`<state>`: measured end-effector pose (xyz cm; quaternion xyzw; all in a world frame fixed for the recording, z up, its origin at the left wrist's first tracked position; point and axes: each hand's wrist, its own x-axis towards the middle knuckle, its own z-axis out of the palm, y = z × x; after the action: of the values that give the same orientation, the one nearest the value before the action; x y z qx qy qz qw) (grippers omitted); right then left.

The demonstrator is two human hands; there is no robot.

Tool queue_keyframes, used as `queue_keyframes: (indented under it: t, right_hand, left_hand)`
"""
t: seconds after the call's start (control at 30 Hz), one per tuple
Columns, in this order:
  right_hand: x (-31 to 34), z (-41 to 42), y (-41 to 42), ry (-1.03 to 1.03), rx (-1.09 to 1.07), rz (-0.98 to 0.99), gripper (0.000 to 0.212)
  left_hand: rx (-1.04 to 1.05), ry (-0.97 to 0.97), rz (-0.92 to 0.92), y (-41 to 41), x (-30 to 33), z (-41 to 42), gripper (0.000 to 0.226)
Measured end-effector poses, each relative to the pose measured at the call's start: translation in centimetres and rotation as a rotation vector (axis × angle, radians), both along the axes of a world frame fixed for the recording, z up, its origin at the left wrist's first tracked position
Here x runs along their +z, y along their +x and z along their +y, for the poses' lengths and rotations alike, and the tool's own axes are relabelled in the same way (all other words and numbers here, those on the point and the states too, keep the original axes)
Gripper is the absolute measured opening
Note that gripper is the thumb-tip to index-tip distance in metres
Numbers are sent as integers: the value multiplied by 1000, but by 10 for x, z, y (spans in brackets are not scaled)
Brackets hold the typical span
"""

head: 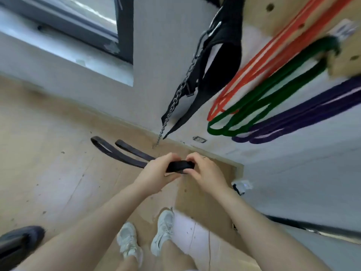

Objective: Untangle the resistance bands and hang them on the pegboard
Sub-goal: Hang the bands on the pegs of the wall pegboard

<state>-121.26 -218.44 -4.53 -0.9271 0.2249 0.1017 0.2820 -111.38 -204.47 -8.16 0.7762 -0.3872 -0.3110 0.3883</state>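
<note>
Both hands met in front of the body, low in the view, and shared one black band (180, 166); the left hand (156, 171) was curled round it from the left, fingers over the top and thumb beneath, pressed shut on the strap; the right hand (205, 171) pinched the same folded stretch from the right, its fingertips bent over the band's end. The short doubled part of the band lay between the two hands, touching both; the rest ran out past the left hand, up and to the left, as two long loops (117, 151) trailing toward the floor (48, 153); whether those loops rested on the floor or hung just above it could not be told.

Up on the right a wooden pegboard (283, 14) was fixed to the wall; an orange band (254, 69) hung from it, a green band (263, 98) hung just beside it from a peg, and a purple band (302, 114) hung lower and further right; the green loops crossed over the orange ones near their lower ends. Left of these a black strap harness (220, 55) with a metal chain (175, 100) hung down the wall. A window (78, 22) filled the upper left; two pale shoes (146, 239) stood below the hands.
</note>
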Motion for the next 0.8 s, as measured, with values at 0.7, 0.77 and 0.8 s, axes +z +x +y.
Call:
queue_keyframes:
  t: [0.7,0.77,0.8]
  right_hand:
    - [228,-74,-52,-43,-229,-626,19]
    - [241,-100,-69,-70,-253,-704,16]
    - [246,-115,-75,-84,-263,-727,16]
  left_hand:
    - [-166,-438,-216,-8,243,-107,22]
    - [-189,-486,-219,-22,262,-139,19]
    - [-193,-511,-220,-29,271,-155,18]
